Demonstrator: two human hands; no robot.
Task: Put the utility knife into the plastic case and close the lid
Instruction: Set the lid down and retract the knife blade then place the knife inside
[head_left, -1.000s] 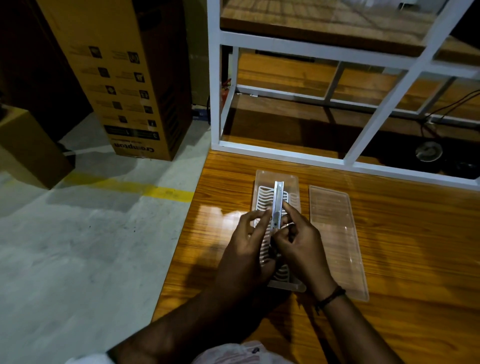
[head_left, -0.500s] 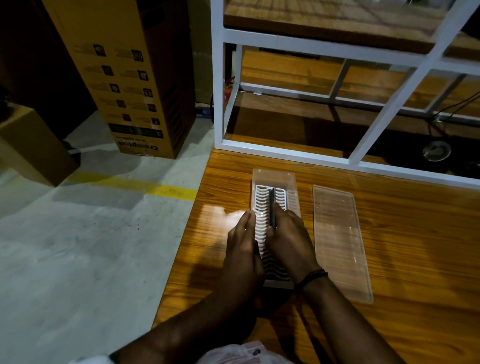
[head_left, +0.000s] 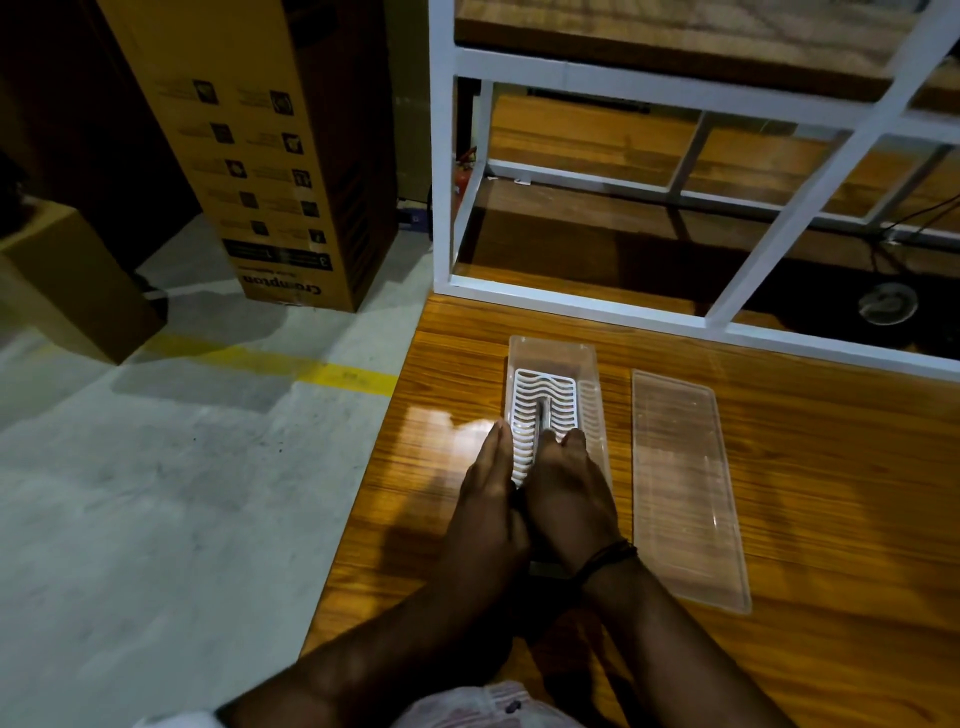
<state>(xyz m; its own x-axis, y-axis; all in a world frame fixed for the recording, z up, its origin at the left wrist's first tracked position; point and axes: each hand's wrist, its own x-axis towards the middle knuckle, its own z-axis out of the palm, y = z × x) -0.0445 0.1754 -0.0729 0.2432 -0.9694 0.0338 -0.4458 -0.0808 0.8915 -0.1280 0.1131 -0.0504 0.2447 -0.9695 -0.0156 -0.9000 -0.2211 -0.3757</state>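
Observation:
A clear plastic case (head_left: 550, 349) with a white slotted insert (head_left: 524, 410) lies on the wooden table. The utility knife (head_left: 544, 413) rests lengthwise on the insert; only its far tip shows past my fingers. My right hand (head_left: 569, 499) lies over the knife inside the case, fingers curled down on it. My left hand (head_left: 491, 493) lies flat along the case's left edge, fingers together, holding nothing that I can see. The clear lid (head_left: 685, 493) lies flat on the table to the right of the case, apart from it.
A white metal frame (head_left: 613, 312) borders the table's far side. The table's left edge (head_left: 384, 447) drops to a grey floor with a yellow stripe (head_left: 332, 374). A tall cardboard box (head_left: 270, 156) and a smaller box (head_left: 62, 291) stand on the floor.
Both hands held the knife raised above the case a second ago. They have since lowered it flat onto the insert, and my left hand now rests beside the case.

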